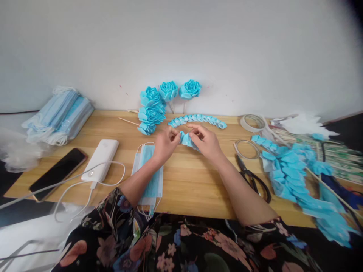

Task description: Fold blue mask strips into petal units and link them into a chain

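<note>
Between my two hands, above the middle of the wooden table, is a short piece of folded light blue material (186,139). My left hand (168,142) pinches its left end between thumb and fingers. At the right end, my right hand (204,140) grips it with thumb and forefinger, and part of the piece is hidden behind that hand. Just beyond lies a curved strip of blue folded petals (198,118). Several blue flowers (152,105) on thin sticks lie or lean at the back. Under my left forearm are flat blue masks (151,173).
The wooden table (195,189) holds a black phone (58,173), a white power bank (100,159) with cables, and bagged masks (61,113) on the left. On the right are tape rolls (252,122), black scissors (251,175) and heaped blue strips (292,173).
</note>
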Tool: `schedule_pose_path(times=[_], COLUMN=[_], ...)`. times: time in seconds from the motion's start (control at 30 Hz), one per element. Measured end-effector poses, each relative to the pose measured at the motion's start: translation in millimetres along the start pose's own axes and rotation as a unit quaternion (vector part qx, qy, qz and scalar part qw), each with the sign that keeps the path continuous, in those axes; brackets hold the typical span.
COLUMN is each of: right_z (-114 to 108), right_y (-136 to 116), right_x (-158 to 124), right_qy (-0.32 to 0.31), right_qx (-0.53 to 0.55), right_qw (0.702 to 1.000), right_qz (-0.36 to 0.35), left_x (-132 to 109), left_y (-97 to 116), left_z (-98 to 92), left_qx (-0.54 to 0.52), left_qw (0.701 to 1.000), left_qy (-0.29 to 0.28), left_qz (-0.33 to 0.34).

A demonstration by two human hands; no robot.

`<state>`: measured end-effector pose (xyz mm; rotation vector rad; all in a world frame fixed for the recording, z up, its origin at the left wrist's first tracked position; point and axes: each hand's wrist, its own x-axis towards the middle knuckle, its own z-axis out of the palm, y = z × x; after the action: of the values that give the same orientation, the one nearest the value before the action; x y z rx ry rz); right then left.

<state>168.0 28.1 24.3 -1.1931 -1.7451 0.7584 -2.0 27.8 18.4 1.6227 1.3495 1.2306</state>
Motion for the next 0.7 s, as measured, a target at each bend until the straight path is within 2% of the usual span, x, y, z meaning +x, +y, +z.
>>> schedule_pose_path(times=[0.5, 0.7], right_z=[4.1, 4.0], right_y=[2.9, 5.4], right_x=[-1.3, -2.0], right_qy=[0.028, 0.038], right_qx=[-0.062, -0.095], right_qw=[0.997, 0.993], right_qz=[-0.035, -0.058], left_x=[0.2, 3.2], left_y=[-4.4, -6.0], left_z=[2.9, 3.5], left_qx=[-0.066, -0.152], left_qw=[0.998, 0.986], left_qy=[-0.01, -0.05], left_qz=[-0.014, -0.054])
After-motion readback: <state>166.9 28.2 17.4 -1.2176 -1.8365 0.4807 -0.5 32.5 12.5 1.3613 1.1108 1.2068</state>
